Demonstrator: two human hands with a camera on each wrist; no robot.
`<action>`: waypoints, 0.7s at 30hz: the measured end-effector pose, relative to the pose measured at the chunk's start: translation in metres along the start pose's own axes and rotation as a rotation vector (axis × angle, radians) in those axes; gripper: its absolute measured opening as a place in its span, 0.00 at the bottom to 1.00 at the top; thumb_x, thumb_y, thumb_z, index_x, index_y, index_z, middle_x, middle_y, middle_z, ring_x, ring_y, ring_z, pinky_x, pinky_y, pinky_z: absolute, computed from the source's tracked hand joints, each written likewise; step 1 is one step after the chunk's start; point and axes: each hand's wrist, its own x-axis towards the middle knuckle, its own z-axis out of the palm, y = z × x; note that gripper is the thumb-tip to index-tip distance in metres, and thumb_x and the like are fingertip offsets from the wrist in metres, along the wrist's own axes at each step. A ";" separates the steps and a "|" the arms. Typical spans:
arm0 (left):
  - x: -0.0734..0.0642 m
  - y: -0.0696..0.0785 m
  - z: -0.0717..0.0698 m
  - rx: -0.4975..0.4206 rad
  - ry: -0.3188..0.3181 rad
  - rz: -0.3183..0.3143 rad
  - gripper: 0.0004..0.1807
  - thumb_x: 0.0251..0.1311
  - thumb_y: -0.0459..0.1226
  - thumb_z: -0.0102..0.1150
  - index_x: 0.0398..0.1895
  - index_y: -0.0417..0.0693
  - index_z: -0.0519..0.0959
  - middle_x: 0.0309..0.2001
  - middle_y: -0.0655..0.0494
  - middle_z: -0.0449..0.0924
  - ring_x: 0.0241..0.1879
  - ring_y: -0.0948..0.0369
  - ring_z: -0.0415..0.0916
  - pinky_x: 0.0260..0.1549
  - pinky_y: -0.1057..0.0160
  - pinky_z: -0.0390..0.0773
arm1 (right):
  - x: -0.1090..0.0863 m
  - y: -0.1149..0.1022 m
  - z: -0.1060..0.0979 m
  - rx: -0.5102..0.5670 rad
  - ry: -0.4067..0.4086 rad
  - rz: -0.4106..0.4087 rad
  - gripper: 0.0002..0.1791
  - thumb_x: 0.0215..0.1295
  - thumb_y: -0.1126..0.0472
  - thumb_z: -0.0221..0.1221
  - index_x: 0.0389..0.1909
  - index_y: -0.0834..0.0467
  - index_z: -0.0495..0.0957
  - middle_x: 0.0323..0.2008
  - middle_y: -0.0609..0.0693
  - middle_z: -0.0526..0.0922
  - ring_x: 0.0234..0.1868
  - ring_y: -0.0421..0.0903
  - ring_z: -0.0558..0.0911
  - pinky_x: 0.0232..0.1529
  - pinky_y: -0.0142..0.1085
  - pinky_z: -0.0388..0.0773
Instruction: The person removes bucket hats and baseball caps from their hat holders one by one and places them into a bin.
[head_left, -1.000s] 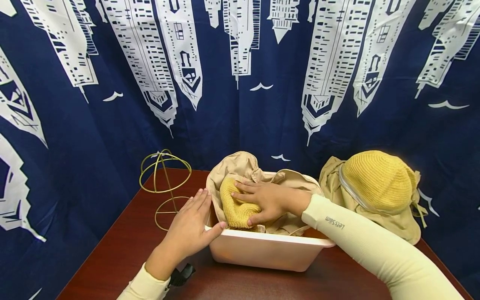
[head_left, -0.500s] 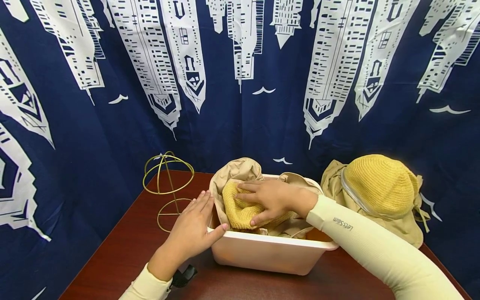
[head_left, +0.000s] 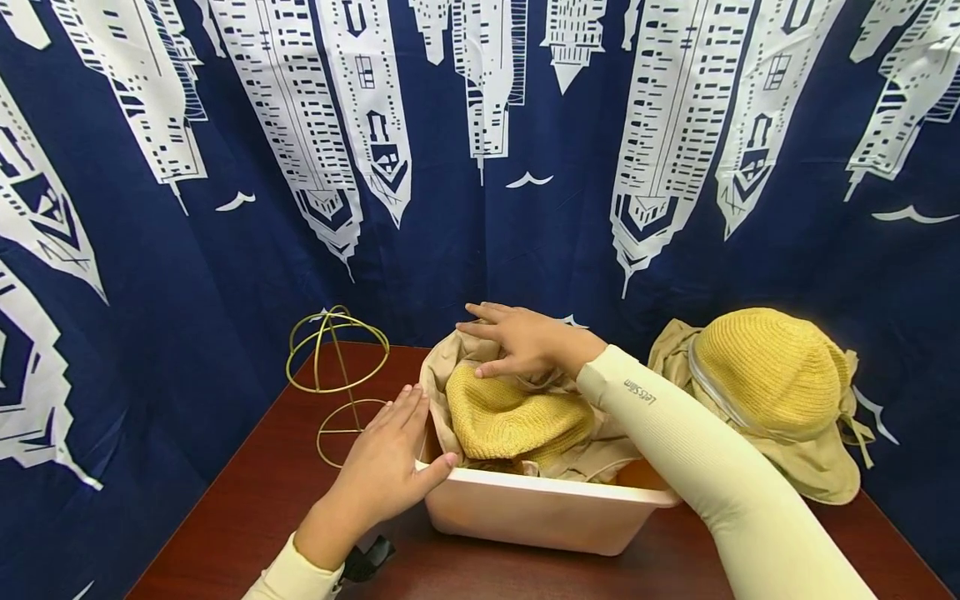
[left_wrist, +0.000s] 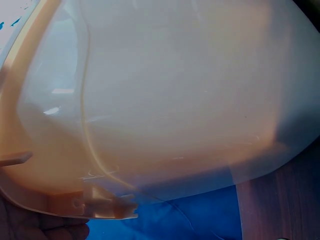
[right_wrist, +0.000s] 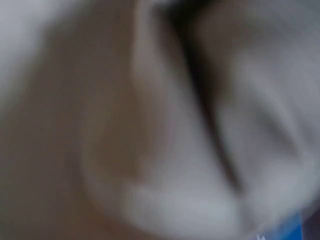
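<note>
A yellow knit hat (head_left: 517, 421) with beige cloth (head_left: 442, 362) around it lies crumpled inside a pale pink plastic bin (head_left: 540, 512). My left hand (head_left: 382, 458) rests on the bin's left rim, fingers straight and thumb over the near corner. In the left wrist view the bin's outer wall (left_wrist: 175, 100) fills most of the picture. Over the back of the bin is my right hand (head_left: 528, 342), its fingers spread above the beige cloth; whether it touches the cloth I cannot tell. The right wrist view is too blurred to make out more than pale folds.
A second yellow hat (head_left: 768, 375) with a beige neck flap sits on the right of the dark red table (head_left: 232, 500). A gold wire hat stand (head_left: 337, 387) stands at the left. Behind hangs a navy curtain (head_left: 480, 242) with white buildings.
My right hand has lifted off the yellow hat and moved back and up over the bin's far side, uncovering the hat. The left hand stays on the rim.
</note>
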 end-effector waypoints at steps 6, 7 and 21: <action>0.000 0.000 0.000 -0.003 0.013 0.008 0.46 0.63 0.63 0.53 0.67 0.32 0.69 0.70 0.39 0.66 0.73 0.49 0.57 0.68 0.46 0.61 | 0.009 0.005 0.013 -0.008 -0.015 -0.016 0.46 0.66 0.26 0.45 0.78 0.48 0.55 0.77 0.54 0.52 0.76 0.55 0.52 0.73 0.51 0.51; -0.001 0.000 0.000 -0.007 0.012 0.010 0.46 0.63 0.63 0.53 0.67 0.31 0.69 0.70 0.39 0.66 0.73 0.49 0.56 0.68 0.46 0.61 | 0.007 0.003 0.013 -0.016 -0.013 -0.024 0.46 0.66 0.26 0.46 0.78 0.48 0.56 0.77 0.55 0.53 0.76 0.55 0.54 0.73 0.52 0.53; 0.002 0.000 0.003 -0.004 0.021 0.009 0.46 0.62 0.62 0.55 0.67 0.30 0.69 0.69 0.38 0.65 0.72 0.46 0.57 0.68 0.46 0.60 | -0.044 -0.029 0.004 -0.163 0.037 -0.264 0.46 0.64 0.27 0.50 0.75 0.53 0.62 0.75 0.59 0.58 0.77 0.61 0.48 0.74 0.52 0.50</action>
